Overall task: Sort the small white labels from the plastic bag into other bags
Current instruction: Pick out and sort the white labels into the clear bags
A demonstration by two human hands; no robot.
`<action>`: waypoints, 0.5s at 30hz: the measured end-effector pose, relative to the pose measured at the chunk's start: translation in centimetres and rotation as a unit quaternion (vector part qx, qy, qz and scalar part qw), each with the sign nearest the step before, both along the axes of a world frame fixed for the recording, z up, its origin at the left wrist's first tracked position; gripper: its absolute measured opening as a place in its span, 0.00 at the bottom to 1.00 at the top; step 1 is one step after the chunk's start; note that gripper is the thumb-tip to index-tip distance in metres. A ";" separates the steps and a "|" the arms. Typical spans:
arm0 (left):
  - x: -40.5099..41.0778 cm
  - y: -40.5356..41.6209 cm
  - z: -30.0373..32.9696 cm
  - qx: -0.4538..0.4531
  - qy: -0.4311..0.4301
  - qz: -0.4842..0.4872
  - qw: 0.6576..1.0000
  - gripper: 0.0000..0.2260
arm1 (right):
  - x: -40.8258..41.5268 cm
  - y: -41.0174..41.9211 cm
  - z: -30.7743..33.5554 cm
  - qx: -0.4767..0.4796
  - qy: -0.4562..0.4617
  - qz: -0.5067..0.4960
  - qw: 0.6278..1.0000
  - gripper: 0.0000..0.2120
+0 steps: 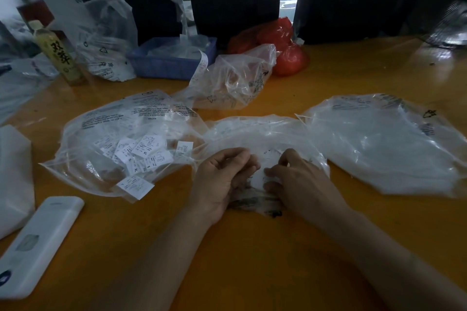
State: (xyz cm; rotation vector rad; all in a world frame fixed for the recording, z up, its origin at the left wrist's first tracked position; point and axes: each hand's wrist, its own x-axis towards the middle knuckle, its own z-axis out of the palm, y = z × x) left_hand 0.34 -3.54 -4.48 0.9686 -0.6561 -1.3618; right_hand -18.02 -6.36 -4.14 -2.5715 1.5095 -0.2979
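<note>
Small white labels [141, 154] printed S and XL inside clear left bag [106, 134], left hand [222, 179] and right hand [293, 179] pinching crumpled middle bag [265, 134], its contents blurred

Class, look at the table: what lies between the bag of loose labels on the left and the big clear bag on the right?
In the head view, a third clear bag lies between the label bag and the right bag, with both hands, left and right, working at it.

Three clear plastic bags lie flat on the bench. Left bag [106, 134] holds loose small white labels [141, 154], sizes printed. Centre bag [262, 134] is crumpled, partly under both hands. Right bag [384, 144]: contents unclear.
</note>
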 end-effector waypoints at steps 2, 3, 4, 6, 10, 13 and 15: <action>0.0 0.1 0.0 0.006 -0.001 0.003 1.000 0.06 | 0.2 0.1 0.2 0.004 -0.004 0.000 1.000 0.16; 0.0 0.1 0.0 0.012 0.002 0.005 1.000 0.07 | 0.2 0.2 0.2 0.008 -0.006 -0.005 1.000 0.16; 0.0 0.1 0.1 0.018 0.004 0.006 1.000 0.07 | 0.2 0.3 0.2 0.011 -0.011 -0.013 1.000 0.17; 0.1 0.2 0.2 0.025 0.000 0.007 1.000 0.08 | 0.1 0.4 0.2 0.011 -0.017 -0.035 0.999 0.23; 0.1 0.2 0.4 0.025 -0.011 0.010 1.000 0.08 | 0.0 0.4 0.1 0.013 0.017 -0.034 0.999 0.23; 0.1 0.2 0.4 0.027 -0.008 0.011 1.000 0.10 | 0.0 0.2 0.2 -0.004 0.017 -0.003 1.000 0.19; 0.1 0.2 0.4 0.027 -0.008 0.011 1.000 0.11 | 0.0 0.1 0.0 -0.014 0.016 0.011 1.000 0.18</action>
